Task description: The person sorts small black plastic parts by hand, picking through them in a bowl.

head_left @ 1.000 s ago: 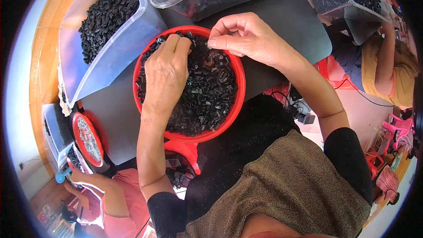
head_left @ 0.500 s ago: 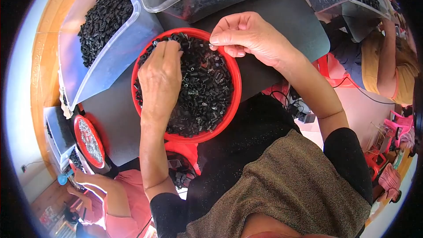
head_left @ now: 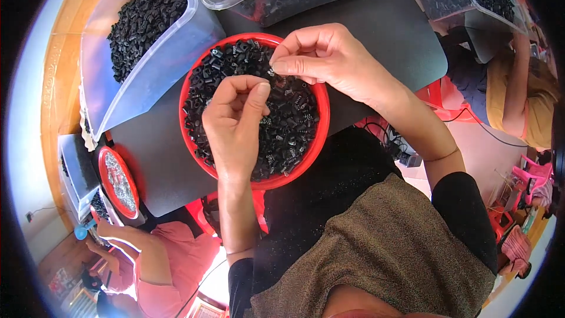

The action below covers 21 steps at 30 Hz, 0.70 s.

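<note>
At the centre of the frame I held my left hand (head_left: 235, 123) over the round red plastic bowl (head_left: 197, 159) heaped with small black plastic parts and metal springs (head_left: 288, 123), its thumb and forefinger curled toward each other, though I could not tell whether they gripped anything. Just above and to the right, my right hand (head_left: 329, 62) had its fingertips (head_left: 281, 66) pinched together on a tiny piece over the bowl's upper rim. A clear plastic bin of black pieces (head_left: 147, 17) stood at the upper left, touching the bowl, on the dark table mat (head_left: 382, 29).
</note>
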Each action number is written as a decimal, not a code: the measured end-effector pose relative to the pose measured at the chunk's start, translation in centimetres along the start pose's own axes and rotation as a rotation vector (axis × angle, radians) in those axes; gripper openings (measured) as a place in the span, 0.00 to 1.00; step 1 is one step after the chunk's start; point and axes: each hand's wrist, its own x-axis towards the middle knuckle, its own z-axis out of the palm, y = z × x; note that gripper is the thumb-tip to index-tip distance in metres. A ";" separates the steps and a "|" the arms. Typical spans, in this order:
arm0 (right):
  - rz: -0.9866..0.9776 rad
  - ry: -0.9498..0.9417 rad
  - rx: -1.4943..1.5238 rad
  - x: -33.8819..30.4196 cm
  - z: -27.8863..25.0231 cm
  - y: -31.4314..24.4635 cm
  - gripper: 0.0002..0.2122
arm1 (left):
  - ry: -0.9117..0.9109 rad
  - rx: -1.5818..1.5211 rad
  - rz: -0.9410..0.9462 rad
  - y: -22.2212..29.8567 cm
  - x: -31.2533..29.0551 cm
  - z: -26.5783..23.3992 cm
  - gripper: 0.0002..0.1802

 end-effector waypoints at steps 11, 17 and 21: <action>-0.201 0.036 -0.326 -0.4 1.8 -0.2 0.07 | 0.090 -0.016 0.079 -0.4 -0.7 0.0 0.05; -0.352 0.015 -0.470 0.1 1.7 0.1 0.10 | 0.251 0.738 0.565 0.2 -0.7 0.3 0.06; -0.133 -0.127 -0.456 -0.1 1.9 -0.9 0.05 | 0.274 0.872 0.747 0.0 -1.3 -0.3 0.10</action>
